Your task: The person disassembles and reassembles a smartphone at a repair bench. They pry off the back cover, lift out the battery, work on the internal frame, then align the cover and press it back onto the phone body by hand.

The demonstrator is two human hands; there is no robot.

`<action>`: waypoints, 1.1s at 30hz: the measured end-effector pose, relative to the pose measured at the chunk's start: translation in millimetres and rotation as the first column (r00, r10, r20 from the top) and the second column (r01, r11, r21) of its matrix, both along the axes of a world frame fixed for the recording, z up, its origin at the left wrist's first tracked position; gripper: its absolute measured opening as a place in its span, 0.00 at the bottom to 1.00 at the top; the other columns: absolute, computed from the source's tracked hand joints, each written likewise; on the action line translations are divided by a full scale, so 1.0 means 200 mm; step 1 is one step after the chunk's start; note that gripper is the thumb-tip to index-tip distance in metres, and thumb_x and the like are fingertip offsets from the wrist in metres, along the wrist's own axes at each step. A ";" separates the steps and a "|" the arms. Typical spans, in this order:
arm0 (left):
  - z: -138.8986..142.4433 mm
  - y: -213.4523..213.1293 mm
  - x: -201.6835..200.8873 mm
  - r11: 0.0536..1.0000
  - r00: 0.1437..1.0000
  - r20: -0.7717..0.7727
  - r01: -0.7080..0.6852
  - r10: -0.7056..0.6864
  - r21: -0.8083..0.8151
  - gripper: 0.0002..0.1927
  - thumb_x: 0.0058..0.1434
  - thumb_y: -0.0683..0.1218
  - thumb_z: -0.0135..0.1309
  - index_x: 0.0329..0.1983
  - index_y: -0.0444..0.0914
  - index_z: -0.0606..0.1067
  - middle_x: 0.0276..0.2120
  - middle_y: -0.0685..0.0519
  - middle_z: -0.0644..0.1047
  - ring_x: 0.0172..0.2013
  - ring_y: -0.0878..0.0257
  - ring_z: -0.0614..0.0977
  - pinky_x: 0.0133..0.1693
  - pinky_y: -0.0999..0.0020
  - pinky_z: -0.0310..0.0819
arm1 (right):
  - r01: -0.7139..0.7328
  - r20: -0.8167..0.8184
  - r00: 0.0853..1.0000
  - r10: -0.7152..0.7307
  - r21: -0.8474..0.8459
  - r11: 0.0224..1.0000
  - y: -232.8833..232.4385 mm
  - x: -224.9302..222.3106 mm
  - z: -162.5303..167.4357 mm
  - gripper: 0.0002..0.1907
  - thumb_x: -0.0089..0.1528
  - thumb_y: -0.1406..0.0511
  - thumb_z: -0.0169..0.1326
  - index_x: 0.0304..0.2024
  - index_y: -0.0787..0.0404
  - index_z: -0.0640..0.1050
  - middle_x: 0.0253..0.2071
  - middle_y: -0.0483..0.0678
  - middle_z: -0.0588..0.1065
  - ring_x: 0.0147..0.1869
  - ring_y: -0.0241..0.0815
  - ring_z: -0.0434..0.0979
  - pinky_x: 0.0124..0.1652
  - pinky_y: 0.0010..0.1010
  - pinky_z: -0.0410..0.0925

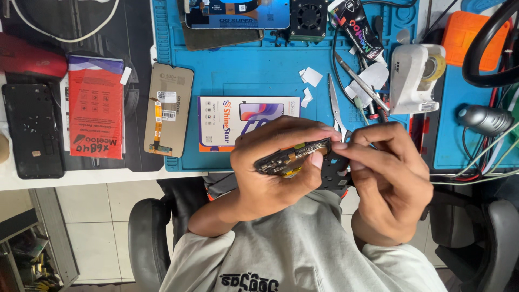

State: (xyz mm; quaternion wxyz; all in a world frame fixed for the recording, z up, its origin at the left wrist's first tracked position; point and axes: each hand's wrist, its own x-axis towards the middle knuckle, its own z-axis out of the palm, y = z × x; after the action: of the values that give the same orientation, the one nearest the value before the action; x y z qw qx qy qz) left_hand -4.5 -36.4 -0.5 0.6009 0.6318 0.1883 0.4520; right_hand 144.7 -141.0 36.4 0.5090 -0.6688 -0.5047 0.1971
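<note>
My left hand [273,167] grips an opened phone body [294,156], dark with exposed gold parts, held edge-on above my lap at the table's front edge. My right hand [386,178] pinches at the phone's right end with thumb and forefinger, and a black perforated frame piece [336,168] shows between the two hands. What the right fingertips hold is too small to tell.
On the blue work mat [259,70] lie a white-and-purple screen box [221,121], tweezers [335,103], paper scraps [311,77] and a small fan [308,19]. A tan display panel [168,108], red packet [96,108] and black phone back [33,130] lie left. A white tape dispenser [413,78] stands right.
</note>
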 end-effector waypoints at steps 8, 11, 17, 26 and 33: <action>0.01 -0.01 0.00 1.000 1.000 0.001 -0.010 0.010 -0.017 0.17 0.66 0.34 0.59 0.58 0.35 0.77 0.46 0.49 0.83 0.44 0.64 0.86 0.47 0.74 0.83 | 0.041 0.053 0.998 -0.043 0.024 0.999 0.05 -0.06 0.03 0.11 0.62 0.79 0.58 0.46 0.68 0.80 0.46 0.55 0.73 0.44 0.40 0.76 0.41 0.23 0.70; 0.01 -0.01 0.00 1.000 1.000 0.002 -0.009 0.009 -0.015 0.17 0.67 0.34 0.60 0.58 0.35 0.77 0.46 0.49 0.83 0.44 0.64 0.87 0.47 0.74 0.84 | 0.032 0.057 0.998 -0.035 0.041 0.999 0.05 -0.06 0.03 0.12 0.61 0.80 0.59 0.46 0.67 0.81 0.47 0.55 0.73 0.46 0.41 0.77 0.44 0.25 0.72; 0.00 -0.01 0.01 1.000 1.000 0.000 -0.015 0.015 0.001 0.15 0.67 0.34 0.59 0.57 0.35 0.77 0.47 0.49 0.83 0.45 0.64 0.87 0.49 0.73 0.84 | 0.054 0.075 0.996 -0.055 0.017 0.998 0.04 -0.07 0.03 0.13 0.59 0.80 0.61 0.46 0.68 0.81 0.46 0.56 0.73 0.46 0.42 0.78 0.42 0.25 0.72; 0.00 0.00 0.00 1.000 1.000 -0.002 -0.021 0.021 0.003 0.14 0.68 0.34 0.59 0.55 0.34 0.77 0.47 0.49 0.83 0.45 0.63 0.87 0.49 0.73 0.84 | 0.035 0.119 0.992 -0.035 0.004 0.999 0.05 -0.07 0.05 0.16 0.57 0.83 0.59 0.46 0.68 0.81 0.47 0.56 0.72 0.50 0.44 0.78 0.41 0.25 0.76; 0.01 0.00 0.01 0.999 0.998 -0.022 -0.052 0.052 0.003 0.13 0.68 0.34 0.59 0.55 0.34 0.77 0.46 0.49 0.83 0.45 0.63 0.87 0.48 0.73 0.83 | 0.009 0.172 0.985 -0.012 0.020 1.000 0.06 -0.08 0.04 0.19 0.58 0.84 0.59 0.51 0.67 0.81 0.48 0.55 0.71 0.50 0.43 0.79 0.44 0.24 0.77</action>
State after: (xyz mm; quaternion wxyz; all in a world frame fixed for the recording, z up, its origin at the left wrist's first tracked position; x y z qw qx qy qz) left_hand -3.0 -35.6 1.6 0.5858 0.6325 0.2109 0.4608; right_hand 128.8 -129.9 43.6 0.4710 -0.6810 -0.5451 0.1313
